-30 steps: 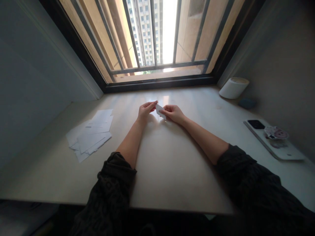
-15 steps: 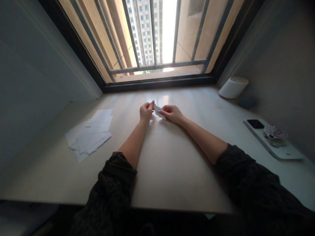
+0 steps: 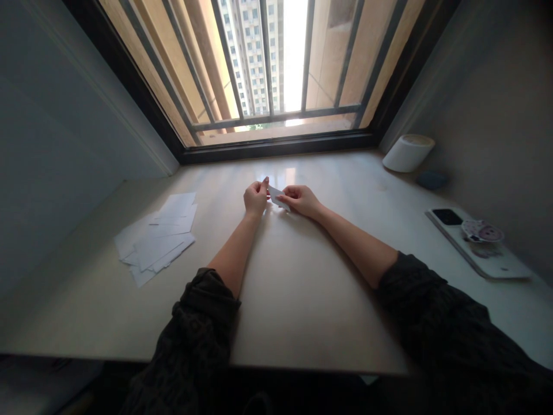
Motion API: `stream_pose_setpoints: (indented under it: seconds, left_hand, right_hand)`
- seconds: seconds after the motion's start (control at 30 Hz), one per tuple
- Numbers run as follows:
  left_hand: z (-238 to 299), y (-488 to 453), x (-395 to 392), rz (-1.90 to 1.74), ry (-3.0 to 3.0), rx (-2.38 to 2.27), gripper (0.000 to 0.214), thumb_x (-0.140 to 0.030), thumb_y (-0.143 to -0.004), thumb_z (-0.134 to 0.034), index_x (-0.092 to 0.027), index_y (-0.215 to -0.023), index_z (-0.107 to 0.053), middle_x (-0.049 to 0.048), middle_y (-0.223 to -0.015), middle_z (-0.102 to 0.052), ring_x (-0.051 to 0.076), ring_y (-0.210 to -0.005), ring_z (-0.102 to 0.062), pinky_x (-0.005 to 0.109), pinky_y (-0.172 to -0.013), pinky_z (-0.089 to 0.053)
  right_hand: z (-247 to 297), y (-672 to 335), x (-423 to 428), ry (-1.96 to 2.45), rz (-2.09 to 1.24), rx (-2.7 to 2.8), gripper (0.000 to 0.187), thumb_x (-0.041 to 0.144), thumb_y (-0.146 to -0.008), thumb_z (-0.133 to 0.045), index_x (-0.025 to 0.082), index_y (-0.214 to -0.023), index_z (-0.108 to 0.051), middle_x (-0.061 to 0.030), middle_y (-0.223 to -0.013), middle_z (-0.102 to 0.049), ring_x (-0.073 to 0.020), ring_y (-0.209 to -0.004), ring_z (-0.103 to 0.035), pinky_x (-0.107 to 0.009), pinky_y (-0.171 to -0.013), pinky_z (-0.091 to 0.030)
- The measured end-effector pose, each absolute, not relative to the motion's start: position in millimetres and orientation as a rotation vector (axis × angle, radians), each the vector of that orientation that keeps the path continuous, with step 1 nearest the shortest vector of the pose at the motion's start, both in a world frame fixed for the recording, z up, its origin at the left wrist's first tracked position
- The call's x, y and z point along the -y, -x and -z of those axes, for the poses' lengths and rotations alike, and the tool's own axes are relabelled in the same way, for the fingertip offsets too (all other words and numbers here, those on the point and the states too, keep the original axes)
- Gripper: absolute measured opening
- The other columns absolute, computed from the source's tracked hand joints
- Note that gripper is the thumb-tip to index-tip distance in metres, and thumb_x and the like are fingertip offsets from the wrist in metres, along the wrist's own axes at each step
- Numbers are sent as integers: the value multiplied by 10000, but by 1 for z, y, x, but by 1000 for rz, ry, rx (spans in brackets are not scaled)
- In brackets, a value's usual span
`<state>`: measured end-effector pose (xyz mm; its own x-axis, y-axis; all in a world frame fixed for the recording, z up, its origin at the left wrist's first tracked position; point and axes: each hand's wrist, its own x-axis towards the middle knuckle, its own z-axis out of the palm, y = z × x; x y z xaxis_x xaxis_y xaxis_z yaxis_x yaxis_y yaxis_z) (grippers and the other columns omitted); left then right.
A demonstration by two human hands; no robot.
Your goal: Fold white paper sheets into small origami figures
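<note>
A small white piece of paper [image 3: 276, 197] is held up between my two hands, just above the pale tabletop [image 3: 311, 300]. My left hand [image 3: 256, 197] pinches its left end, with the thumb pointing upward. On the other side, my right hand [image 3: 300, 200] grips the right end between thumb and fingers. The paper looks folded or bent, but its layers are too small to make out. To the left lies a loose, overlapping pile of white paper sheets [image 3: 158, 245], apart from both hands.
A phone [image 3: 479, 245] with a round cartoon grip lies at the right. Behind it stand a white cylindrical object [image 3: 408, 153] and a dark rounded item [image 3: 432, 180] by the wall. A barred window [image 3: 276, 141] closes off the far edge.
Both hands keep hold of the paper in nearly the same place. My left fingers have shifted slightly at its end, and the whole view has moved a little.
</note>
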<state>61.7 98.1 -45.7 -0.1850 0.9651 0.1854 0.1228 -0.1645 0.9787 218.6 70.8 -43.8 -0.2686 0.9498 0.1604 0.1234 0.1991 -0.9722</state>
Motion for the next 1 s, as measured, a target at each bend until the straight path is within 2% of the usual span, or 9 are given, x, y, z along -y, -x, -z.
stream_pose_setpoints:
  seconds: [0.27, 0.4, 0.53, 0.67, 0.8, 0.9, 1.0]
  left_hand:
    - [45, -53, -109, -1535, -1045, -1235, 506, -682, -766, -577, -185, -680, -530, -4, -593, -530, 112, -563, -553, 250, -585, -486]
    - [43, -57, -103, -1463, -1272, -1223, 487, -662, -773, -587, -185, -671, -571, 17, -627, -568, 124, -596, -563, 246, -559, -446]
    - [40, -61, -96, -1456, -1371, -1225, 518, -687, -786, -542, -189, -664, -609, 18, -601, -584, 126, -577, -570, 244, -537, -419]
    - [36, -61, -89, -1324, -1510, -1242, 568, -680, -800, -522, -168, -616, -685, 52, -603, -656, 144, -600, -624, 263, -615, -449]
    - [37, -62, -86, -1172, -1594, -1210, 502, -652, -748, -616, -177, -801, -771, 81, -775, -742, 198, -743, -699, 278, -696, -467]
    - [40, -62, -89, -1190, -1586, -1175, 480, -638, -730, -649, -179, -801, -773, 73, -757, -738, 203, -743, -700, 270, -685, -464]
    - [43, -61, -94, -1236, -1540, -1153, 472, -622, -724, -662, -165, -786, -764, 57, -692, -710, 178, -676, -671, 252, -618, -445]
  right_hand:
    - [42, -220, -70, 1055, -1239, 1547, 438, 613, -665, -713, 186, -732, -647, -31, -618, -682, -124, -491, -546, -238, -450, -366]
    - [43, -220, -72, 1023, -1263, 1472, 437, 604, -652, -733, 183, -719, -634, -34, -623, -680, -133, -499, -572, -243, -446, -380]
    - [49, -219, -77, 1053, -1174, 1348, 427, 587, -676, -726, 197, -689, -552, -40, -653, -681, -171, -589, -648, -233, -443, -415]
    - [52, -219, -78, 1141, -1016, 1276, 383, 560, -750, -669, 215, -748, -503, -26, -732, -694, -196, -691, -704, -221, -449, -452]
    - [46, -220, -71, 1238, -693, 1472, 280, 496, -813, -630, 222, -817, -571, -12, -769, -697, -174, -660, -678, -280, -578, -515]
    - [41, -221, -67, 1208, -426, 1647, 223, 437, -820, -649, 225, -889, -652, -35, -886, -705, -178, -722, -655, -339, -730, -530]
    - [39, -221, -66, 1086, -410, 1743, 299, 449, -802, -678, 226, -1001, -681, -69, -1049, -676, -168, -742, -643, -338, -752, -535]
